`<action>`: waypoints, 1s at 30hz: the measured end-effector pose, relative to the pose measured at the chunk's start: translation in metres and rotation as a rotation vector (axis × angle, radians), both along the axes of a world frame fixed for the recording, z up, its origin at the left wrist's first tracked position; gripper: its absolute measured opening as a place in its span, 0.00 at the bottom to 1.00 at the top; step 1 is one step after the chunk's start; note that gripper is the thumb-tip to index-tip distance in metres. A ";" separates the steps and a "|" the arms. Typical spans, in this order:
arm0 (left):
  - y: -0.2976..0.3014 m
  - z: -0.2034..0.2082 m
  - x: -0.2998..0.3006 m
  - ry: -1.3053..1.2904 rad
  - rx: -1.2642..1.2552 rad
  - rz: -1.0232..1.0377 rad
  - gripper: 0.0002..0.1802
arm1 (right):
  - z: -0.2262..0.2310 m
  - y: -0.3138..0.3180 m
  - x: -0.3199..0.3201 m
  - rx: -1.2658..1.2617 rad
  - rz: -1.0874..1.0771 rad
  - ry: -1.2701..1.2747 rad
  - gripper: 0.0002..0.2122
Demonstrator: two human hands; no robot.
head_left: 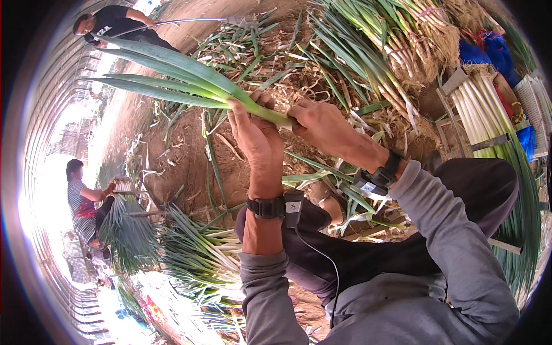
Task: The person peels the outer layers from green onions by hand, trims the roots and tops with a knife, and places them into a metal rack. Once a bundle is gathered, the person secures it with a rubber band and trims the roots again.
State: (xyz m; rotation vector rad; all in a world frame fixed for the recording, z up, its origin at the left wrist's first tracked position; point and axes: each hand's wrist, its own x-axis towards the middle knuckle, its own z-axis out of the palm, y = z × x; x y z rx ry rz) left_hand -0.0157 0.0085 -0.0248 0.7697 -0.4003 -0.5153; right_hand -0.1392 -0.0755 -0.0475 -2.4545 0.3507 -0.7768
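A large green onion lies across my two hands, its broad green leaves fanning out to the upper left. My left hand is closed around it from below, where the leaves meet the pale stem. At the stem's right end, the curled fingers of my right hand grip it; the tip of the stem is hidden in them. Under both hands the ground is strewn with dry husks and cut leaves.
Trimmed onions are stacked in a metal rack at my right. Untrimmed onions with roots lie at the far right, and more onions at my left. One person holds a long-handled tool; another sits by a bundle.
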 end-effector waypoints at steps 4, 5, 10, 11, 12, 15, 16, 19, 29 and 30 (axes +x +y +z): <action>0.001 0.001 0.006 -0.095 0.016 0.020 0.28 | -0.005 -0.009 0.002 0.398 -0.015 0.124 0.07; 0.003 0.002 0.008 -0.093 0.021 0.020 0.28 | -0.008 -0.009 0.001 0.403 -0.014 0.126 0.07; 0.007 0.017 0.014 -0.035 -0.049 -0.051 0.30 | -0.036 -0.017 -0.012 1.234 -0.002 -0.197 0.08; 0.007 0.020 0.013 -0.056 -0.061 -0.073 0.30 | -0.040 -0.019 -0.017 1.403 -0.005 -0.400 0.08; 0.004 0.022 0.011 -0.045 -0.060 -0.035 0.31 | -0.045 -0.019 -0.023 1.434 0.041 -0.508 0.08; 0.010 0.020 0.015 -0.063 -0.066 -0.032 0.30 | -0.022 -0.001 -0.020 1.548 0.193 -0.624 0.08; 0.008 0.021 0.014 -0.058 -0.064 -0.035 0.30 | -0.017 0.001 -0.021 1.570 0.292 -0.612 0.09; 0.009 0.023 0.023 -0.077 -0.133 -0.130 0.29 | -0.028 -0.013 -0.041 1.562 0.622 -0.441 0.09; 0.036 0.034 0.028 -0.136 -0.083 0.043 0.35 | -0.155 -0.027 -0.171 0.842 -0.007 0.499 0.10; 0.035 0.033 0.036 -0.198 0.001 0.100 0.36 | -0.198 -0.041 -0.195 0.358 0.003 0.482 0.10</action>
